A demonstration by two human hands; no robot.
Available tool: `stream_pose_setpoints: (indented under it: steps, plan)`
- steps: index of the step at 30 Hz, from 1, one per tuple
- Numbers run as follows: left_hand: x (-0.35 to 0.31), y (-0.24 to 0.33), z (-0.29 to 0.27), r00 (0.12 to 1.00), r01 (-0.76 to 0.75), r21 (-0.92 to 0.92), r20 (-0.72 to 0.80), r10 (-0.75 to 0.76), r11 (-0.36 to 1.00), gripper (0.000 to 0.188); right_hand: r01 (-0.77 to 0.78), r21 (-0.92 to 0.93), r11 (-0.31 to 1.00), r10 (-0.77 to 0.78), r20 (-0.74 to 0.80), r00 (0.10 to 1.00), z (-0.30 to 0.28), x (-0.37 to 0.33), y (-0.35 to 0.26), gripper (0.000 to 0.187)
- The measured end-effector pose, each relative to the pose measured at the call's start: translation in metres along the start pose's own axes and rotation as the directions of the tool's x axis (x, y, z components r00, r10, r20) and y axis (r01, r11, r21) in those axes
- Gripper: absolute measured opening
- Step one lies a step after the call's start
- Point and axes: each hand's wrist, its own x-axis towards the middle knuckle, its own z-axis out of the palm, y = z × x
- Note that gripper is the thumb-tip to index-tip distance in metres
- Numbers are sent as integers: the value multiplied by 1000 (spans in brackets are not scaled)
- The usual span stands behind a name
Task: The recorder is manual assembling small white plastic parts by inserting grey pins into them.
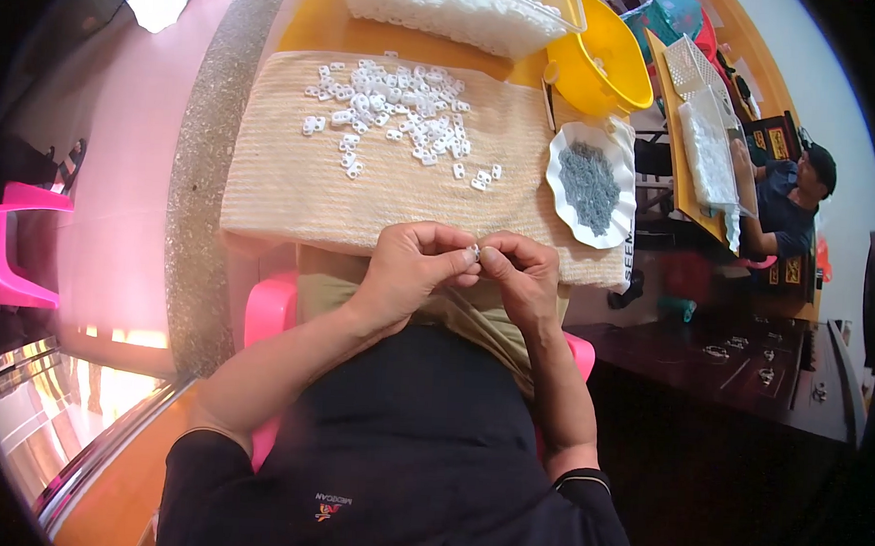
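Just off the front edge of the cloth-covered table, my two hands meet fingertip to fingertip. My left hand (420, 264) is closed in a pinch on a small white plastic piece (476, 254), mostly covered by the fingers. Pressed against the same spot, my right hand (521, 274) pinches too, and what lies between its fingers is too small to make out. Many white plastic pieces with holes (396, 105) lie loose on the striped towel (294, 194). To the right, a white wavy-edged dish (619, 149) holds a heap of small grey parts (588, 187).
A clear bin of white pieces (458, 15) stands at the back beside a yellow bowl (588, 60). At the far right, a person (792, 206) sits at another table with a similar clear bin (706, 153). A pink stool (19, 245) stands left.
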Motion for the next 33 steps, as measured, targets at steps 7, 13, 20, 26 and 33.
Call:
stream_pose_setpoints:
  steps: [7, 13, 20, 26, 33]
  plan:
    - [-2, 1, 2, 1000, 10, 0, 4, -10, 1000, 15, -24, -55, 998, 25, 13, 1000, -8, -1, 5, 13]
    - [-2, 2, 1, 1000, -11, -90, 17, 13, 996, 16, -110, 50, 993, 109, 22, 994, -13, 6, -9, 16]
    - [-6, 13, 3, 997, -64, -166, -54, 55, 984, 17, 3, -238, 971, -6, -11, 1000, -3, 58, -53, 11]
    - [-4, 14, 2, 991, -110, -189, -98, 92, 976, 17, 238, -660, 712, -188, 148, 971, 12, 131, -40, 16]
    - [-5, 17, 1, 987, -140, -225, -110, 118, 964, 17, 522, -814, 256, -411, 397, 821, 34, 175, -30, 23]
